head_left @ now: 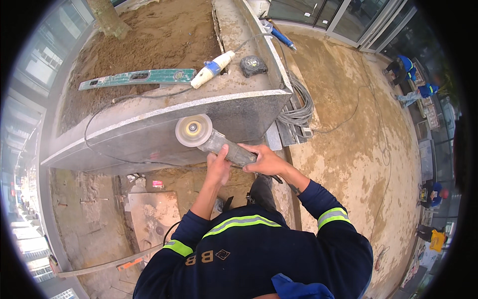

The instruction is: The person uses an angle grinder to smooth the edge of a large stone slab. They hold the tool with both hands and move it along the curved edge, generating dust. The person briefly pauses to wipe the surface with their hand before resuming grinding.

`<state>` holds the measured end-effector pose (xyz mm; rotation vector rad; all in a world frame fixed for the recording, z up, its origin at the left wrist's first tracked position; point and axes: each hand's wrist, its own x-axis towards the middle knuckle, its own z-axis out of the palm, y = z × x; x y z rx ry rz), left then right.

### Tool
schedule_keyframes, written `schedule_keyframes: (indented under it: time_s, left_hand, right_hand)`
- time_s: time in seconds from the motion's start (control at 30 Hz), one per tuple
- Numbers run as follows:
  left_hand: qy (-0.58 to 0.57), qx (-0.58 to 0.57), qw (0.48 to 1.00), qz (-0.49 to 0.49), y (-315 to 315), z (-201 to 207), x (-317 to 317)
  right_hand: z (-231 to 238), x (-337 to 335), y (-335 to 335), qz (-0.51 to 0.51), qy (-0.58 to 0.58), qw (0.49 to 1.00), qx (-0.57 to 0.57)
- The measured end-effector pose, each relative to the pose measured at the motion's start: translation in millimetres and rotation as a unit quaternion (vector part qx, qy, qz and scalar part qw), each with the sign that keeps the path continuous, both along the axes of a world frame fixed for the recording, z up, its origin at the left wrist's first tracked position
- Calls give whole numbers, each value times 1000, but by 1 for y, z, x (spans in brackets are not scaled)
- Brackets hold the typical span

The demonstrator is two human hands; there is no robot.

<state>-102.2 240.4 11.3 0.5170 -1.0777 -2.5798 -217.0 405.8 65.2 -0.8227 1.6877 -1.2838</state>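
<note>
Angle grinder (214,142): dust-coated grey body, roughly cylindrical, ending in a round, flat disc (193,130) of pale metallic sheen with a yellowish hub; the disc stands on edge against the vertical face of a stone slab (149,132), just under its top edge. Left hand (219,167): grip wrapped round the underside of the grinder body, fingers curled and pressed on it. Right hand (264,159): grip clasped over the rear of the body, fingers folded round it; whether a thumb rests on a switch cannot be told from this angle. Stone slab: grey, smooth-sawn, with a lighter speckled band along the upper rim, forming the corner of a raised planter bed (144,45) filled with brown, lumpy sandy soil. On the stone top: a long green spirit level (137,77), worn and dusty; a white and blue industrial plug connector (213,69) with a thin dark cable (99,112) looping down over the slab face; a dark round tape measure (253,65). Beside the slab corner: a coil of grey cables (298,107) lying on the sandy ground (343,144). Below the slab: a rough concrete piece (152,217), flat and stained, and small stone chips. Sleeves (323,224): dark navy cloth with yellow-and-silver reflective bands. Far right: other people (418,92) in blue clothing, well apart.
</note>
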Motion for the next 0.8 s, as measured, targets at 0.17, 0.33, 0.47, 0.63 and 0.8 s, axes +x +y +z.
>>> schedule_keyframes:
  time_s: [0.17, 0.33, 0.47, 0.63, 0.8]
  left_hand:
    - [-2, 11, 1000, 1, -14, 1, 3]
    - [10, 3, 1000, -1, -21, 5, -2]
    - [-1, 6, 1000, 1, -15, 1, -4]
    - [8, 7, 1000, -13, 4, -3, 0]
    - [14, 43, 999, 9, 21, -8, -7]
  right_hand:
    - [2, -3, -13, 15, 17, 999, 27]
    - [-4, -9, -22, 16, -1, 1000, 22]
    - [0, -10, -16, 12, 33, 999, 26]
    - [14, -5, 1, 2, 13, 998, 54]
    - [3, -2, 11, 5, 52, 999, 0]
